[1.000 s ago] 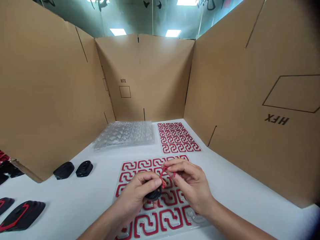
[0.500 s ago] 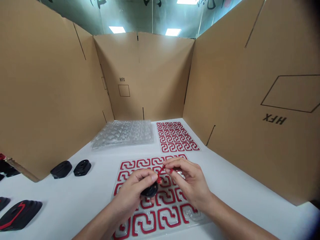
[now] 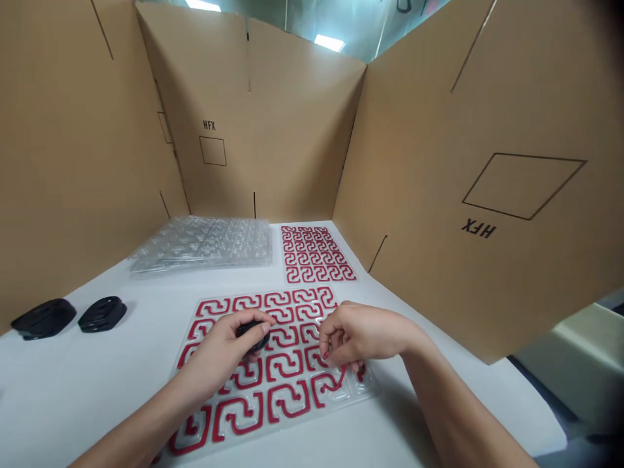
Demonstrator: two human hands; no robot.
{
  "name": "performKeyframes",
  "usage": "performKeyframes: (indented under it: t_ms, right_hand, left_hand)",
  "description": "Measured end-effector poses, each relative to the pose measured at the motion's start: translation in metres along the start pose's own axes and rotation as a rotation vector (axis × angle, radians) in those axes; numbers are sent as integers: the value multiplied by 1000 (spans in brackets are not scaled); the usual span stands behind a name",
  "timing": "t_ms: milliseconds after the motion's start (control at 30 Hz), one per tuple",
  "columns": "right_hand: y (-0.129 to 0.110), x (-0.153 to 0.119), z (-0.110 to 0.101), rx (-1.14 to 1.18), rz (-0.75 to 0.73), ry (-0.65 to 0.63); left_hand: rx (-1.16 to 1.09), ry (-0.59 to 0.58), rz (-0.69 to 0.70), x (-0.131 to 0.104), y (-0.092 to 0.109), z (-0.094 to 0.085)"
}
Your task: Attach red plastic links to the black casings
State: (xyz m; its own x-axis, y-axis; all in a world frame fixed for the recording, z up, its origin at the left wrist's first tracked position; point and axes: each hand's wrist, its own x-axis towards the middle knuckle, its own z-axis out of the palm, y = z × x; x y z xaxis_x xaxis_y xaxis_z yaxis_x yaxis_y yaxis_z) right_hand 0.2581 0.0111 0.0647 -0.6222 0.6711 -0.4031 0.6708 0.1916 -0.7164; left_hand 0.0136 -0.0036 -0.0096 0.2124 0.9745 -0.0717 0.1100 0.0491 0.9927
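Observation:
My left hand (image 3: 229, 344) is closed around a black rounded part (image 3: 253, 335), held over the left middle of a clear tray (image 3: 355, 390). Red curved strips (image 3: 287, 400) lie in rows in the tray's moulded pockets. Over the tray's right side, my right hand (image 3: 348, 344) has its fingers curled together, pointing down. A red strip shows just below its fingertips, near the lower right pockets. Whether the fingers pinch that strip is hard to tell, and a small bit of red shows at them.
Behind stand a stack of clear empty trays (image 3: 205, 244) and a second tray of red strips (image 3: 316, 253). Two black parts (image 3: 43, 318) sit at the left on the white table (image 3: 97, 383). Cardboard walls (image 3: 273, 123) enclose the back and both sides.
The view has turned right. My right hand has moved away from the black part and down to the tray's right side. The red strip between the hands is no longer there; my left hand keeps the part.

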Motion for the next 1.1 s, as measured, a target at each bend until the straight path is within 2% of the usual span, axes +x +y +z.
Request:
performKeyframes:
  t_ms: [133,267,333,500,600,733,933,1033,1100]
  right_hand:
    - [-3,3,4,-199,84,-16]
    - [-1,7,9,-449,-54,99]
    - [0,7,10,-513,-65,133]
    - [1,4,8,-353,98,23]
    - [3,3,9,-288,114,7]
    - [2,2,10,-267,138,13]
    - [-5,-2,7,-299,223,-50]
    - [-3,-1,4,-330,223,22]
    - [-1,5,6,-384,134,171]
  left_hand:
    - [77,21,20,1,-5,-1]
    - [140,18,42,3,-9,-3]
    - [157,14,42,3,-11,-4]
    - [179,4,39,4,-12,-3]
    - [180,8,43,3,-12,-3]
    - [143,10,44,3,-12,-3]
    - [135,22,-4,4,-12,-6]
    - [73,35,-16,5,-10,-5]
    - [-19,39,-12,5,-10,-3]
